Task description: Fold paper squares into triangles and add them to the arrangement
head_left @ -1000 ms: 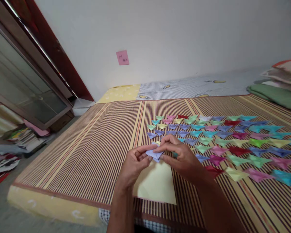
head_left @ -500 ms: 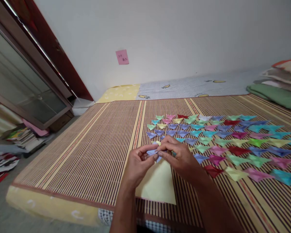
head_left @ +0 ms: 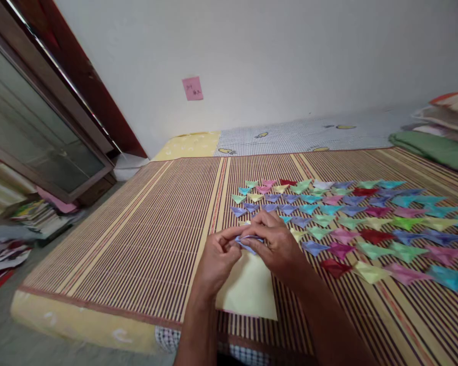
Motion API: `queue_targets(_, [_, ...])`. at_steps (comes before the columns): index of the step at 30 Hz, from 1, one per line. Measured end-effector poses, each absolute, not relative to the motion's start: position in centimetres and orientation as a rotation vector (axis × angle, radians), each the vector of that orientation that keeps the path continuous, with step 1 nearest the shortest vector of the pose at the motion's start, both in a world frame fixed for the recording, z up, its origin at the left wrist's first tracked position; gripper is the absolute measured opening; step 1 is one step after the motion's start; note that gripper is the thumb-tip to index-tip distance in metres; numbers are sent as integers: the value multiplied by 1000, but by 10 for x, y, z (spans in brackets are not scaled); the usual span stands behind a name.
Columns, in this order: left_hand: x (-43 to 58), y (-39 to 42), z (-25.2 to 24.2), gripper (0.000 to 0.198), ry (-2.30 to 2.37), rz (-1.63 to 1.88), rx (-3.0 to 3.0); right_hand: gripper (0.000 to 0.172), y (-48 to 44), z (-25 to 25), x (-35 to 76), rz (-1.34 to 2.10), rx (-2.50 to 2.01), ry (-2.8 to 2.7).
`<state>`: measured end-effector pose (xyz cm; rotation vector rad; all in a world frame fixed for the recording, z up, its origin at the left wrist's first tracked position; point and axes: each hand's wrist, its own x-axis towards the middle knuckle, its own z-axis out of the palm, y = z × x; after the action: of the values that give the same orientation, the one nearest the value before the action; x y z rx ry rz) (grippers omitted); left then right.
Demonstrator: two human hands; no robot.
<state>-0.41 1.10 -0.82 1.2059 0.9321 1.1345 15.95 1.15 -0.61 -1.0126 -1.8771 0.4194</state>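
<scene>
Both my hands meet over the striped bamboo mat (head_left: 145,234). My left hand (head_left: 217,259) and my right hand (head_left: 277,244) pinch a small folded lavender paper piece (head_left: 247,241) between their fingertips, just above the mat. Under them lies a pale yellow sheet of paper (head_left: 248,290). To the right and beyond, several folded paper pieces (head_left: 347,218) in blue, green, pink, red and yellow lie in rows on the mat.
The mat covers a mattress with a yellow edge (head_left: 80,320). A green folded blanket (head_left: 438,150) and pillows sit at the far right. A glass-door cabinet (head_left: 41,132) and stacked papers (head_left: 34,216) stand on the left. A pink note (head_left: 193,88) sticks on the wall.
My fingers have closed in tighter on the lavender piece, and my right hand has shifted slightly left over it. The piece looks flatter and more covered.
</scene>
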Motion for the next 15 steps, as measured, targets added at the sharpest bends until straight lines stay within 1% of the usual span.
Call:
queue_targets(6, [-6, 12, -8, 32, 1003, 1185, 1197, 15, 12, -5, 171, 666, -941, -1795])
queue_targets(10, [-9, 13, -9, 30, 1025, 1203, 1175, 10, 15, -9, 183, 795, -933, -1715])
queue_targets(12, [-8, 13, -8, 30, 1029, 1208, 1167, 8, 16, -11, 186, 839, -928, -1698])
queue_targets(15, [-5, 12, -6, 31, 1027, 1195, 1158, 11, 17, -11, 186, 839, -906, -1665])
